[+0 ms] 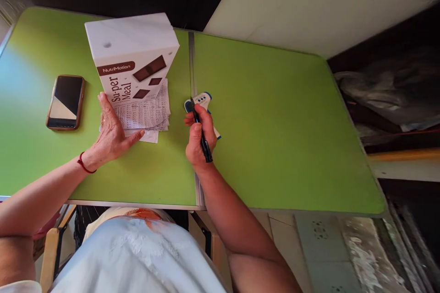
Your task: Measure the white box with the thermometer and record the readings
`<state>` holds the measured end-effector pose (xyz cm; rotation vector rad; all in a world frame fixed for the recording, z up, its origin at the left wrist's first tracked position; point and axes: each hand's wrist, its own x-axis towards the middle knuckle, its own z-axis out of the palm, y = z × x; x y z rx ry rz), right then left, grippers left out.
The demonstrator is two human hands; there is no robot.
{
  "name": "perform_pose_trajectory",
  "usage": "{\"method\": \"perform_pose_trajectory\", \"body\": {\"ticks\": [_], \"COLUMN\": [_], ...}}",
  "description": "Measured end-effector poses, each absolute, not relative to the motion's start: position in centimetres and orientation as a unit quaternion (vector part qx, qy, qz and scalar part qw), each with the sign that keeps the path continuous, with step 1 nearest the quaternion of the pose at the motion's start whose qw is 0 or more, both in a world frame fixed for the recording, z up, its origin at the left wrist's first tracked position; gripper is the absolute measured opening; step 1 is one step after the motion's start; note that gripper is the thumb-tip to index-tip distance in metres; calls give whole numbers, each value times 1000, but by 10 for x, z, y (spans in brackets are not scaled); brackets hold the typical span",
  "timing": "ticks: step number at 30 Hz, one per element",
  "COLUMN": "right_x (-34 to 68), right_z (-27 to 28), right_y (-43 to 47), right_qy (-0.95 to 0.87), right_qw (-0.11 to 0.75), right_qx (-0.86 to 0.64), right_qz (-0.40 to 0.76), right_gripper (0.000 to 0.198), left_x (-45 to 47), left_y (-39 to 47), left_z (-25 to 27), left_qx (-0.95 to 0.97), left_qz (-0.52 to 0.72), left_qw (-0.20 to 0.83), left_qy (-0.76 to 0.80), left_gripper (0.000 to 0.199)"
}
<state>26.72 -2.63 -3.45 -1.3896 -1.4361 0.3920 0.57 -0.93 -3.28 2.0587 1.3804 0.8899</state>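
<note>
My left hand lies over the near left side of a paper stack covered in rows of writing. Its fingers reach up to the lower left corner of a white and brown NutriMotion box, and the thumb is spread across the paper's near edge. The box stands upright on or just behind the sheets. To the right, my right hand is closed around a black pen, tip pointing away from me. Partly hidden beneath that hand is a white and blue gun-shaped device, like an infrared thermometer.
A phone in a brown case lies at the left of the green folding table. A metal seam runs across the tabletop between the paper stack and the device. Wooden chair arms stand below the near edge.
</note>
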Motion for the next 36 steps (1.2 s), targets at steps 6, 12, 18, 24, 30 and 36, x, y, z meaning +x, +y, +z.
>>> {"method": "perform_pose_trajectory", "body": {"ticks": [6, 12, 18, 24, 30, 36], "right_x": [264, 256, 252, 258, 258, 257], "right_z": [-30, -23, -32, -36, -39, -42], "right_y": [-27, -30, -22, -16, -17, -14], "right_qy": [-584, -576, -520, -514, -507, -489], "right_qw": [541, 553, 560, 544, 537, 561], "right_qx": [-578, -557, -573, -599, -593, -581], "right_qz": [178, 228, 297, 286, 321, 328], "right_gripper": [38, 37, 32, 17, 17, 17], "left_x": [28, 41, 41, 43, 44, 49], "left_y": [-22, -16, -11, -16, -17, -4], "left_z": [-12, -9, -20, -21, -19, 11], "left_qx": [763, 862, 911, 919, 932, 943], "left_qz": [378, 299, 175, 151, 109, 36], "left_qw": [113, 108, 152, 133, 129, 129], "left_qy": [512, 394, 342, 338, 320, 304], "left_gripper": [133, 91, 82, 76, 81, 64]}}
